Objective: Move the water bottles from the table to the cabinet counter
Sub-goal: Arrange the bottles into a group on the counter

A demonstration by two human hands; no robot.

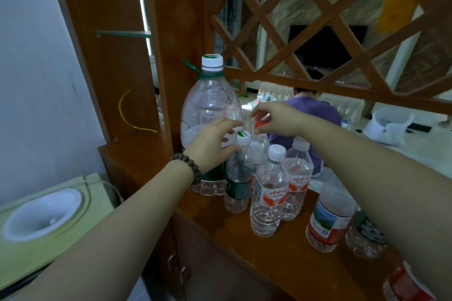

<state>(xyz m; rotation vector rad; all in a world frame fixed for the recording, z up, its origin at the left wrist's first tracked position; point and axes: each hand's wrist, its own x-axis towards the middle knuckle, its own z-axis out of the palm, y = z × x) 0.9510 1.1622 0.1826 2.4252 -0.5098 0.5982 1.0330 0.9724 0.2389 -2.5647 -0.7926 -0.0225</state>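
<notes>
Several clear plastic water bottles stand on the wooden cabinet counter (288, 259). A very large bottle (210, 105) with a white cap and green handle stands at the back. My left hand (210, 144) grips the neck of a small green-labelled bottle (238, 178) with a white cap. My right hand (274, 118) pinches the red cap of a bottle (260, 145) just behind it. Two red-labelled bottles (269, 193) (297, 178) stand in front. My right forearm partly hides a larger red-labelled bottle (329, 215).
A wooden lattice screen (318, 32) rises behind the counter. A person in a purple shirt (315, 110) sits beyond it. A water dispenser top (44, 215) stands at the lower left. More bottles (367, 234) (403, 283) sit at the counter's right.
</notes>
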